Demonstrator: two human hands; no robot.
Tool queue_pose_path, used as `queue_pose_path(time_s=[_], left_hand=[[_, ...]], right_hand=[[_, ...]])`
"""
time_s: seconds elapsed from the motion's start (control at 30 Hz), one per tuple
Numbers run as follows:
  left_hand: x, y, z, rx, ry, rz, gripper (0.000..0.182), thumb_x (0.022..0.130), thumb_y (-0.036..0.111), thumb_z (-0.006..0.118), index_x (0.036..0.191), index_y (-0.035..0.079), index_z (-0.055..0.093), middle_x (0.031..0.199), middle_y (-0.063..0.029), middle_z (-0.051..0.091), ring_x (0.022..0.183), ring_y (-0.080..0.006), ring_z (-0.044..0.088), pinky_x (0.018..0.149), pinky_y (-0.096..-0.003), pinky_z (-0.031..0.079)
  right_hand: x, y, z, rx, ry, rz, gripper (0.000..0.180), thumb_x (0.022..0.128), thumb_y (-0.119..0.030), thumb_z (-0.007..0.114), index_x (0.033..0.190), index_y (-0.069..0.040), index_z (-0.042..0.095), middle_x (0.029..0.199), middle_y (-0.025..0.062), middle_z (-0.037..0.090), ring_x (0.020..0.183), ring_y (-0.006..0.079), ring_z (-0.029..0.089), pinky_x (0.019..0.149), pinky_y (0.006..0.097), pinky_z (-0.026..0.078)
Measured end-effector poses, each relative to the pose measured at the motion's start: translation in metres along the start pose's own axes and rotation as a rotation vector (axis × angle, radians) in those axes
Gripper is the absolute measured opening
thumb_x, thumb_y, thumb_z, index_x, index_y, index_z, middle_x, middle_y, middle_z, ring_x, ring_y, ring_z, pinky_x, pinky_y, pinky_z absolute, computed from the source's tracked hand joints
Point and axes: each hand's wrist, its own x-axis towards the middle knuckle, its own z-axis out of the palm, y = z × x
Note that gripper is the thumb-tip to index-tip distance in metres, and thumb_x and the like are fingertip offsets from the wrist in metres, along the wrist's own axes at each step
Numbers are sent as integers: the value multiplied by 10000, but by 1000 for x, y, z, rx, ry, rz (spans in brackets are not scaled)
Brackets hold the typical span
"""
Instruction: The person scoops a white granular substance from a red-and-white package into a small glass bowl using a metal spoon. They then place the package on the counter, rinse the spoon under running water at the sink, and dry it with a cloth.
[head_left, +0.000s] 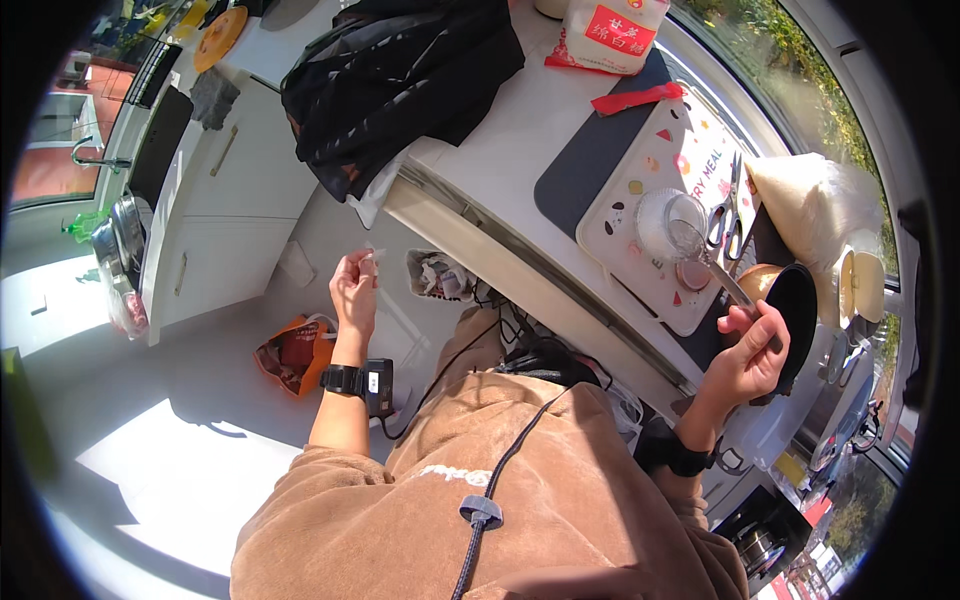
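Note:
My left hand (354, 289) is raised over the floor, its fingertips pinched on a small clear piece that looks like plastic film (377, 257). My right hand (752, 352) grips the metal handle of a utensil (727, 285), whose far end reaches into a clear glass bowl (671, 223); the shape of that end is hard to tell. The bowl stands on a patterned white cutting board (626, 247). Scissors with dark handles (726, 217) lie on the board right of the bowl. A small round clear dish or lid (693, 275) sits just below the bowl.
A sugar bag (611, 34), a red strip (637, 97) and a black cloth or garment (405, 82) lie on the white counter. At the right are a filled plastic bag (814, 202) and a dark pan (799, 322). A waste bin (441, 275) and an orange bag (296, 354) stand on the floor.

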Motion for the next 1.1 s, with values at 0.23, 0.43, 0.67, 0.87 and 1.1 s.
queue_pose_path(time_s=[0.23, 0.43, 0.67, 0.87, 1.1], left_hand=[[-4, -138, -2, 144, -72, -372, 283, 869, 99, 635, 1137, 13, 660, 783, -14, 627, 687, -71, 557, 619, -235, 470], [27, -225, 2, 671, -114, -233, 576, 694, 199, 750, 1232, 50, 607, 855, -133, 683, 807, -221, 673, 726, -332, 536], [29, -257, -5, 582, -262, -353, 608, 702, 290, 748, 1224, 27, 577, 955, -177, 695, 910, -326, 666, 831, -413, 522], [-1, -203, -20, 495, -517, -367, 433, 837, 199, 656, 1217, 4, 584, 893, -146, 700, 733, -201, 670, 692, -334, 530], [-19, -85, 0, 519, -617, -58, 380, 864, 155, 646, 1204, -3, 585, 949, -138, 692, 780, -201, 667, 716, -318, 537]], right_hand=[[10, -7, 13, 16, 75, 84, 290, 1011, -248, 498, 1010, 20, 607, 723, 88, 645, 567, 107, 546, 559, 221, 466], [10, -16, 23, -123, -2, -6, 327, 1017, -277, 481, 1002, 22, 612, 723, 73, 643, 565, 101, 549, 553, 213, 434], [11, -21, 28, -89, -20, 48, 322, 1018, -277, 481, 1008, 21, 604, 722, 84, 639, 559, 102, 555, 538, 217, 445], [15, -18, 18, 87, 6, 118, 248, 1005, -230, 511, 1021, 9, 578, 701, 76, 640, 550, 108, 570, 557, 224, 473], [12, -7, 7, -65, -83, -150, 167, 956, -120, 589, 1033, 26, 611, 817, 107, 683, 638, 95, 637, 597, 216, 531]])
